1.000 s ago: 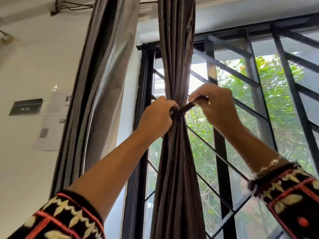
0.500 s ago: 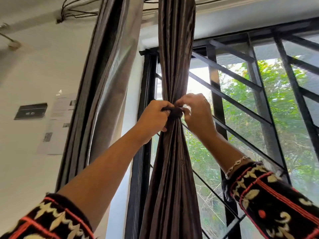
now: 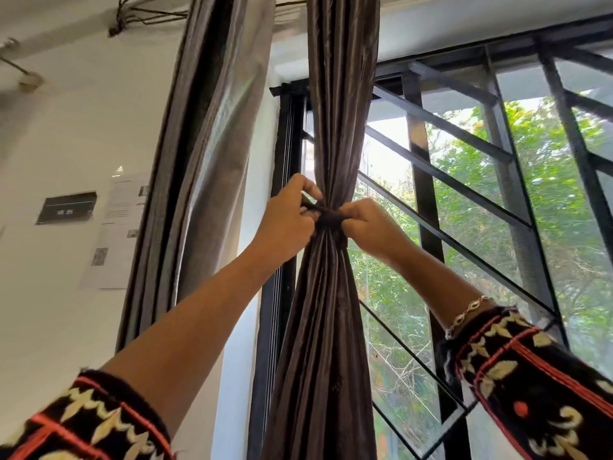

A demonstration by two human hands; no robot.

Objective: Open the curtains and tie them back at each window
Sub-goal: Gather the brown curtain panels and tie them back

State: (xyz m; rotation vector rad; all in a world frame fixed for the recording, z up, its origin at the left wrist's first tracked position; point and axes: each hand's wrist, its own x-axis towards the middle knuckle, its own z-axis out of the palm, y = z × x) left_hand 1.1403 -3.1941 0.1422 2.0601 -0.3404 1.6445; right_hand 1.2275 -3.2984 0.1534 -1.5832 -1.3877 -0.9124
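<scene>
A brown pleated curtain hangs bunched in front of the window's left edge. A dark tie-back band wraps it tightly at its narrowest point. My left hand grips the band's left end, right against the curtain. My right hand pinches the band on the right side, touching the bunch. A second, grey curtain hangs loose further left along the wall.
The window has a black frame and slanted black metal bars, with green trees outside. On the white wall at left hang a small dark sign and printed paper sheets. Cables run along the ceiling.
My right hand, which pulled the band's end out to the right a second ago, has come in against the curtain. Both hands now sit close together at the band.
</scene>
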